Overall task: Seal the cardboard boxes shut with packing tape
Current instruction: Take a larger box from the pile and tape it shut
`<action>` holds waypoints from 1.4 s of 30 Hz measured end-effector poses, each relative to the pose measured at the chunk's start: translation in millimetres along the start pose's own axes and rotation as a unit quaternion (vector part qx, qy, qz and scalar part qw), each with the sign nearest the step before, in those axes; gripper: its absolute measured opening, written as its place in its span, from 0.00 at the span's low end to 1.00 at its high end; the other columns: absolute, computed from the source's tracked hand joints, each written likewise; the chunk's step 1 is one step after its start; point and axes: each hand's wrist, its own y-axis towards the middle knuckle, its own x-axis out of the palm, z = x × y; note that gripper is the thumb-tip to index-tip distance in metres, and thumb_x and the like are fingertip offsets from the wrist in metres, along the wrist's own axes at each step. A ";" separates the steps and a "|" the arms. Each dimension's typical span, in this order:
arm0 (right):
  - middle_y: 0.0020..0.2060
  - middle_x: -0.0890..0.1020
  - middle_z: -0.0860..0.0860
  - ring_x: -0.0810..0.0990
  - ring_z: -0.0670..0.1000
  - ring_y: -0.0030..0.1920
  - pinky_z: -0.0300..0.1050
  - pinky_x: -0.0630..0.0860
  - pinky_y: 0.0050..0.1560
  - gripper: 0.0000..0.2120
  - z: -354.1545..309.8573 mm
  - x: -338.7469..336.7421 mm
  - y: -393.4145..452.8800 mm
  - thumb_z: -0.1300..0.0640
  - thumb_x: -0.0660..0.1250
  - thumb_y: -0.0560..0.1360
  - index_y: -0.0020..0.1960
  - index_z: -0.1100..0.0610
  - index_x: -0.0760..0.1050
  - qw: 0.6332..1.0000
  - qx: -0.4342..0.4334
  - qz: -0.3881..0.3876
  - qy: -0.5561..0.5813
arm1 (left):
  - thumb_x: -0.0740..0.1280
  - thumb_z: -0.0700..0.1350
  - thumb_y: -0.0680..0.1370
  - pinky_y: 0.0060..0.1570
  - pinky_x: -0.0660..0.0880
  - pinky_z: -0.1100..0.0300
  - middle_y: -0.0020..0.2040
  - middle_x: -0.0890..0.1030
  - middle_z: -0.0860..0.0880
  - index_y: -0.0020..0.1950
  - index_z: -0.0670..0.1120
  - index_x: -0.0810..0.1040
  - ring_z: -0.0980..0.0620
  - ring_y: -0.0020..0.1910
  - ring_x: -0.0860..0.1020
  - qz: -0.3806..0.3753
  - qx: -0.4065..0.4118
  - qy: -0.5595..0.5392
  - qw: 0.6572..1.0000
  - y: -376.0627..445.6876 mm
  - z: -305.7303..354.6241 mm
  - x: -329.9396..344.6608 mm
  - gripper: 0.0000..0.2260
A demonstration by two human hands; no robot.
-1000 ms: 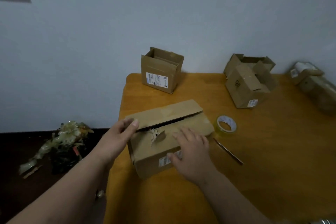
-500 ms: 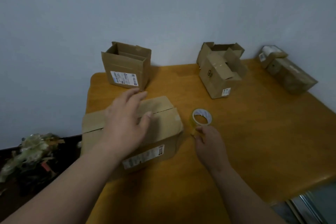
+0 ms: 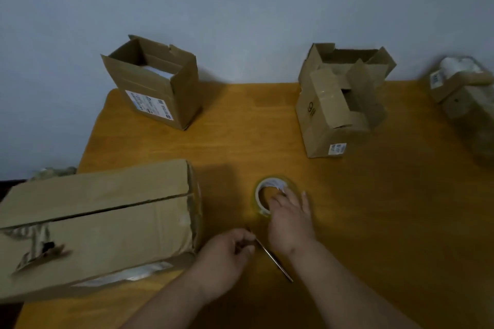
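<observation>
A large cardboard box (image 3: 107,222) lies at the left of the table, its two top flaps folded down with an untaped seam between them. A roll of clear packing tape (image 3: 263,196) lies flat to its right. My right hand (image 3: 290,218) is on the roll, thumb inside the ring and fingers over its near right rim. My left hand (image 3: 227,254) sits just right of the box, fingers curled, pinching the end of a thin metal blade (image 3: 275,259) that lies on the table.
An open box with a white label (image 3: 155,85) stands at the back left of the orange table (image 3: 387,208). A second box with loose flaps (image 3: 336,109) stands at the back right. Wrapped parcels (image 3: 465,93) lie at the far right edge.
My left hand left the top of the large box and took hold of the blade's end. My right hand moved forward onto the tape roll. The view shifted right.
</observation>
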 end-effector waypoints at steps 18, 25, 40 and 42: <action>0.49 0.85 0.46 0.82 0.45 0.52 0.42 0.75 0.55 0.11 34.0 -57.8 -55.5 0.58 0.69 0.77 0.58 0.51 0.79 0.832 0.013 -0.046 0.553 | 0.66 0.40 0.78 0.73 0.63 0.56 0.79 0.48 0.59 0.80 0.55 0.47 0.56 0.76 0.58 0.101 0.042 -0.036 0.993 15.2 55.1 0.6 0.38; 0.38 0.80 0.43 0.76 0.39 0.39 0.44 0.71 0.49 0.11 -4.7 -86.3 -114.3 0.47 0.67 0.70 0.48 0.52 0.79 0.889 -0.048 0.062 0.451 | 0.62 0.40 0.80 0.73 0.52 0.64 0.71 0.60 0.62 0.78 0.54 0.59 0.63 0.74 0.54 0.119 0.187 0.038 0.974 -38.9 72.4 -27.7 0.28; 0.39 0.77 0.60 0.72 0.47 0.36 0.45 0.67 0.41 0.26 -132.2 -57.5 -228.3 0.41 0.66 0.66 0.46 0.65 0.76 0.876 -0.079 0.123 0.460 | 0.65 0.48 0.80 0.48 0.78 0.49 0.46 0.81 0.55 0.41 0.53 0.73 0.55 0.46 0.79 0.193 0.217 0.096 0.952 -175.5 15.7 -71.1 0.07; 0.40 0.77 0.63 0.72 0.49 0.37 0.47 0.68 0.39 0.23 -145.1 -53.3 -230.1 0.44 0.67 0.67 0.47 0.66 0.75 0.866 -0.087 0.106 0.482 | 0.63 0.48 0.81 0.45 0.77 0.49 0.43 0.80 0.55 0.43 0.53 0.74 0.56 0.42 0.77 0.199 0.203 0.124 0.951 -185.3 8.3 -80.2 0.06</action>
